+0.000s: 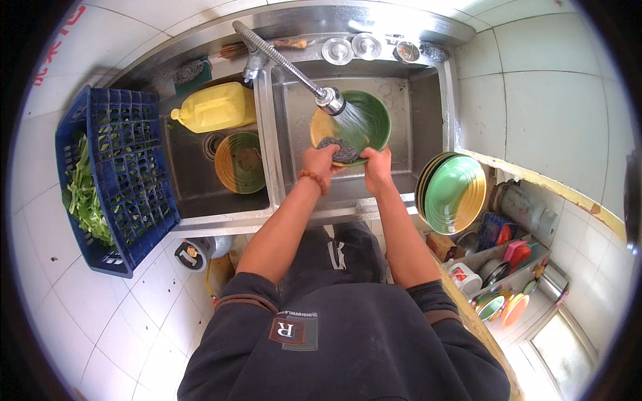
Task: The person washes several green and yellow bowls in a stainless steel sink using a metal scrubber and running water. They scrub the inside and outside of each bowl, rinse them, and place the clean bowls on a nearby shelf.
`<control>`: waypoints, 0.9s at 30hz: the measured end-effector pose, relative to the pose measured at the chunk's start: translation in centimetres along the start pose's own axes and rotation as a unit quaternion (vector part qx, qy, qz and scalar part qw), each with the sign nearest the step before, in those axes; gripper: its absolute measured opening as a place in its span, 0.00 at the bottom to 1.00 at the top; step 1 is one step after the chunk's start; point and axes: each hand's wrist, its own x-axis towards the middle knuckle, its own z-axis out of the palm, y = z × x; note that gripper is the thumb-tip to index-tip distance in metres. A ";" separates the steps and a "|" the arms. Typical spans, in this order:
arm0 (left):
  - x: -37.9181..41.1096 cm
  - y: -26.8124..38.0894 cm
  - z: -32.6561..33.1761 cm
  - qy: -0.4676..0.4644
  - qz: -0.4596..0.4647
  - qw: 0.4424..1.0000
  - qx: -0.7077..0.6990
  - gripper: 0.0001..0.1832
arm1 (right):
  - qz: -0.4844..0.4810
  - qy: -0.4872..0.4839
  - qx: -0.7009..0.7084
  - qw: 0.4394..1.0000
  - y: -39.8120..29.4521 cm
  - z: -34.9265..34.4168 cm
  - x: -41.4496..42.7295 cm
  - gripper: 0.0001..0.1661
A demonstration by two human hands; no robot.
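Note:
A green and yellow plate (pixel 377 116) is tilted over the right sink basin, under running water from a flexible-neck faucet (pixel 331 100). My right hand (pixel 378 168) grips its near right rim, thumb on top. At the near left rim, my left hand (pixel 319 163) presses a grey steel wool scrubber (pixel 338 150) against the plate's inner face; its lower fingers are partly hidden under the rim. In the left basin lies another green and yellow plate (pixel 241 163) with brownish residue. Several such plates (pixel 454 193) are stacked right of the sink.
A yellow plastic jug (pixel 220 108) lies in the left basin. On the left stands a blue plastic crate (pixel 133 170) with leafy greens (pixel 88 195). Metal lids (pixel 337 51), a small metal cup (pixel 407 51) and a wooden-handled brush (pixel 290 44) line the back ledge. Shelves (pixel 521 273) hold kitchenware at right.

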 end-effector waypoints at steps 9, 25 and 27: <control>6.8 0.5 -2.4 -0.076 0.114 0.988 0.064 0.27 | -0.058 -0.020 0.020 0.998 -1.5 1.5 -1.7 0.37; 0.9 4.3 -1.6 -0.069 0.055 0.951 0.296 0.25 | 0.110 -0.132 -0.127 0.977 -6.3 -0.6 0.1 0.25; 3.9 -0.1 -1.9 0.012 0.080 0.983 0.167 0.27 | 0.052 -0.027 -0.062 0.996 -5.0 1.0 -1.5 0.27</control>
